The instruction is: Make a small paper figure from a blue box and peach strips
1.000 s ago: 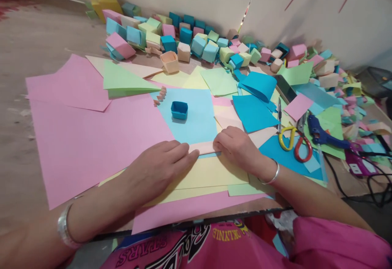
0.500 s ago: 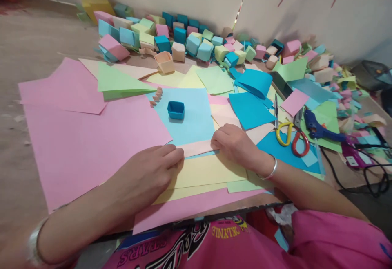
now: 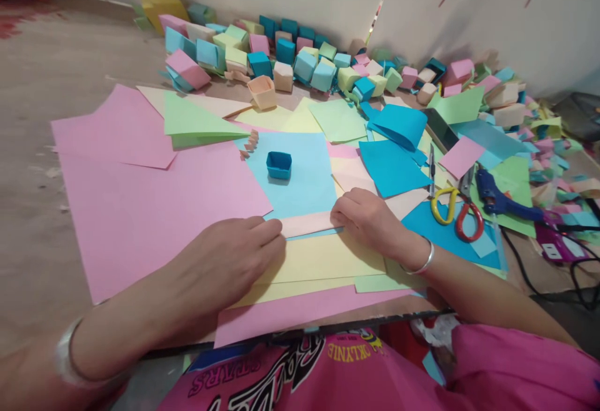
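Note:
A narrow folded strip of pale peach paper [image 3: 309,223] lies across the light blue sheet [image 3: 304,180] and the yellow sheets [image 3: 319,261]. My left hand [image 3: 229,261] presses its fingertips, held together and curled down, on the strip's left end. My right hand [image 3: 370,218] is closed in a pinch on the strip's right end. A small dark blue paper box [image 3: 279,165] stands on the light blue sheet just beyond the strip.
Large pink sheets [image 3: 154,205] cover the left of the board. Scissors with yellow and red handles [image 3: 457,211], a blue glue gun [image 3: 504,202] and cables lie at right. Several folded paper boxes [image 3: 300,64] are heaped along the far wall.
My left hand has slid left along the peach strip, baring more of it. My right hand has stayed on the strip's right end.

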The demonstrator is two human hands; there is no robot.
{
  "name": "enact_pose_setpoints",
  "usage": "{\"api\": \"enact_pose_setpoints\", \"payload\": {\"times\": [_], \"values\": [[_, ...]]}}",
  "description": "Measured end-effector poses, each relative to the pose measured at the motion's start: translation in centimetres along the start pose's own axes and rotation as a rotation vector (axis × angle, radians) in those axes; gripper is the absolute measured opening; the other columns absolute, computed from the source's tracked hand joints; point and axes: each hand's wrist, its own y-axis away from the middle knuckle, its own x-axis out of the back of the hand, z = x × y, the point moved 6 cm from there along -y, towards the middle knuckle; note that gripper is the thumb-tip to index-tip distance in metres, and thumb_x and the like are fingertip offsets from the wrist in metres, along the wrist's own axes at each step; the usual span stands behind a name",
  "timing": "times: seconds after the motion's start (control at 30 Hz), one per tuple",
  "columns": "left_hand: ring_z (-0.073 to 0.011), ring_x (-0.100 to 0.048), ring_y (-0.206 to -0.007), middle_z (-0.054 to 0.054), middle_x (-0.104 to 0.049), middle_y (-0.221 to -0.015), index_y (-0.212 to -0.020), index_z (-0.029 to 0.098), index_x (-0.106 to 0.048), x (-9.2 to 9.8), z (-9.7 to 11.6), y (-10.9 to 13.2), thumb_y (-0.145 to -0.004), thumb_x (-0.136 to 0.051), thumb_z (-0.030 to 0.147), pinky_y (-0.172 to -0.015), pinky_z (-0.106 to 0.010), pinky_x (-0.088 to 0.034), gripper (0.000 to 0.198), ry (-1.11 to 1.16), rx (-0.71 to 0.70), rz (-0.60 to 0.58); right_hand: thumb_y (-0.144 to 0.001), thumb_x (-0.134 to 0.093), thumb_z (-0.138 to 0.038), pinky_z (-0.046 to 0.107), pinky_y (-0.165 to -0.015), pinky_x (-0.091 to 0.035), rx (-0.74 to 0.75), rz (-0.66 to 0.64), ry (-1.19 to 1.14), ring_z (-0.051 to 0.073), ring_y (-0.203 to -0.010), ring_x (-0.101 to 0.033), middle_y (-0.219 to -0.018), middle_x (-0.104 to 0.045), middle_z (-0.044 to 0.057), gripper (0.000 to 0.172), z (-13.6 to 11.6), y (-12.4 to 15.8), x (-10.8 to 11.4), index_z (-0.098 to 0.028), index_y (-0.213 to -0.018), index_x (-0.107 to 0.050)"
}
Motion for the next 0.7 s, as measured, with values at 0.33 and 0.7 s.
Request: {"api": "enact_pose_setpoints", "payload": {"times": [0.33,0.7], "values": [[-0.0194,-0.050,-0.073,-0.003,-0.056,-0.087,-0.122,0.026,-0.055,-1.4,0.3,-1.1,-0.098,-0.044,0.039,-0.060,-0.034,-0.037,0.030,-0.061,0.013,-0.073,-0.091,-0.048,-0.010,0.034,-0.064,-0.024,0.077,0.070,0.501,0.019,-0.072,-0.038,-0.072,-0.053,0.006,0.021,-2.5,0.4,1.4,-0.017,-0.078,-0.062],[-0.0188,-0.049,-0.073,-0.002,-0.055,-0.085,-0.118,0.026,-0.058,-1.2,-0.2,-1.4,-0.098,-0.043,0.040,-0.062,-0.034,-0.036,0.028,0.049,0.013,-0.087,-0.093,-0.050,-0.014,0.036,-0.061,-0.022,0.273,0.091,0.417,0.018,-0.067,-0.037,-0.067,-0.051,0.002,0.015,-6.5,1.7,1.7,-0.013,-0.098,-0.065]]}}
